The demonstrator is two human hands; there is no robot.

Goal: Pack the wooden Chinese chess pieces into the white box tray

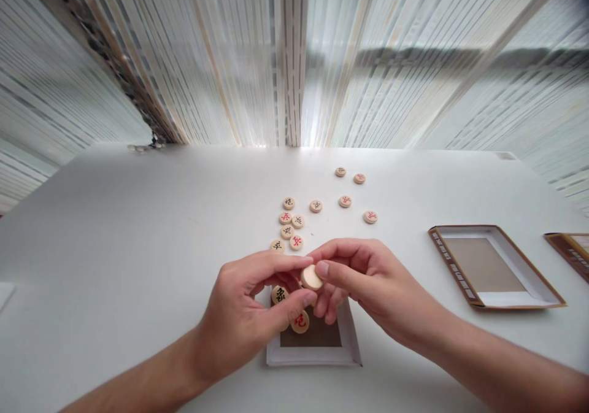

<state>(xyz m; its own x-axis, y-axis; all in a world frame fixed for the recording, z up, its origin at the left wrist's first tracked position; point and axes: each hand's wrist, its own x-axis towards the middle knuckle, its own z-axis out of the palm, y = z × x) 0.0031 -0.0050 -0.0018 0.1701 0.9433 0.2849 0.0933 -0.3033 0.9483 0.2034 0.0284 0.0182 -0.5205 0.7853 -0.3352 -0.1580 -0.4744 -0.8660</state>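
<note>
Between my two hands is a round wooden xiangqi piece (311, 277), its blank face turned up. My right hand (363, 272) pinches it with the thumb on its edge and the fingers curled beneath. The forefinger and thumb of my left hand (253, 296) close around its left side. Below them a small cardboard box tray (315, 356) lies on the white table. A piece with a black character (280, 295) and one with a red character (300, 322) show at the tray, partly covered by my left hand.
Several more pieces, black-marked (316, 206) and red-marked (370, 216), lie scattered beyond my hands. A brown-edged box lid (497, 266) lies to the right, and part of another brown printed box (570, 253) shows at the right edge. Vertical blinds (285, 63) hang behind the table.
</note>
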